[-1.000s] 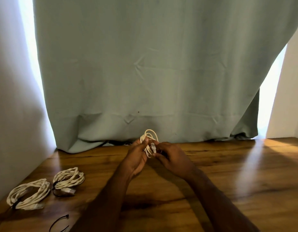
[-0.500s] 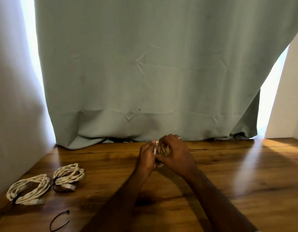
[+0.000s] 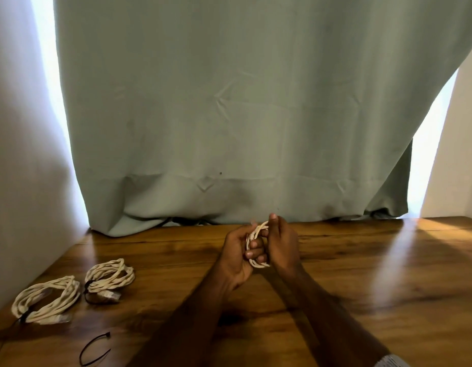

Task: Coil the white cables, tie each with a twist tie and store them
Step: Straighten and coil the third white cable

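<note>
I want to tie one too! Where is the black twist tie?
In the head view, the loose black twist tie lies on the wooden table at the bottom left, just in front of the two coiled white cables.

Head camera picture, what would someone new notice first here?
First the two hands at centre, the left hand and right hand gripping a small white cable coil above the wooden table. Then two tied cable bundles at the table's left, a loose black tie nearer, and the green curtain behind.
</note>
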`<act>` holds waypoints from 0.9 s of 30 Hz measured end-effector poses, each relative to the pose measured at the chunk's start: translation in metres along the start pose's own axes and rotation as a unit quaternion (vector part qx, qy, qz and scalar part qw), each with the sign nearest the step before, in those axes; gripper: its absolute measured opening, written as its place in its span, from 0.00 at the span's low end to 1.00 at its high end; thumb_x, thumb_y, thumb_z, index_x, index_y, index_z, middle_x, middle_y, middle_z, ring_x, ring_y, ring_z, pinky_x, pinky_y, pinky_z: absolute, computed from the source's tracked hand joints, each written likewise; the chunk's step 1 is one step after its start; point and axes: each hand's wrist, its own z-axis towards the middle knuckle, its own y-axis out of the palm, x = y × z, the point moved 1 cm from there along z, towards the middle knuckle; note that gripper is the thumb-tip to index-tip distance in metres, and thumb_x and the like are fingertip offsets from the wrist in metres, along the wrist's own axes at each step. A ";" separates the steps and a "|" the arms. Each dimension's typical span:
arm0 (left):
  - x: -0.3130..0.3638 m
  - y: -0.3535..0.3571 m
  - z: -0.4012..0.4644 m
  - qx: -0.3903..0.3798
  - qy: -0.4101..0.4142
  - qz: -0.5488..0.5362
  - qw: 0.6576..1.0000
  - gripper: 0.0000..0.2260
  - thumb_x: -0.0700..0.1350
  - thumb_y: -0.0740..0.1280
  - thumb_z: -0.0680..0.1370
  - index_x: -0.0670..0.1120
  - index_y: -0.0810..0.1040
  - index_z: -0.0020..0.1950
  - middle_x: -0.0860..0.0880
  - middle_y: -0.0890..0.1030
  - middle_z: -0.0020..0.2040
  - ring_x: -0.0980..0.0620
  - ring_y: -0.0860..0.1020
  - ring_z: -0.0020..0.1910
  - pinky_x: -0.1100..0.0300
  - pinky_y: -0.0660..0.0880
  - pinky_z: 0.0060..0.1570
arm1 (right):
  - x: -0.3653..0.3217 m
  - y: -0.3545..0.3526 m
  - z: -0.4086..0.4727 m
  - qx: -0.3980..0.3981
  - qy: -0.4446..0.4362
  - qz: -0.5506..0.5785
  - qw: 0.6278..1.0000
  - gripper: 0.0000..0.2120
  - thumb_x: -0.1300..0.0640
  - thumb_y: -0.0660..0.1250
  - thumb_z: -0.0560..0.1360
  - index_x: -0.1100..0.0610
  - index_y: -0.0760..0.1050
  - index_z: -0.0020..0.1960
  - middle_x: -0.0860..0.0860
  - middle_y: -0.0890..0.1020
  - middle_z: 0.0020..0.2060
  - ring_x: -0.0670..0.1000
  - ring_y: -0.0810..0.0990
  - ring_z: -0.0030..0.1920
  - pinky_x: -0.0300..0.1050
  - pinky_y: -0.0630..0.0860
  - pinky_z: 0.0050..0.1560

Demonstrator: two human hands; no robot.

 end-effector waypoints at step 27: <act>0.007 -0.018 0.004 0.149 0.068 -0.021 0.986 0.19 0.55 0.63 0.81 0.45 0.74 0.34 0.52 0.68 0.21 0.58 0.66 0.17 0.66 0.66 0.20 | -0.002 -0.007 -0.010 -0.100 -0.292 -0.160 0.938 0.13 0.42 0.57 0.82 0.45 0.72 0.63 0.47 0.72 0.62 0.47 0.75 0.59 0.47 0.77 0.53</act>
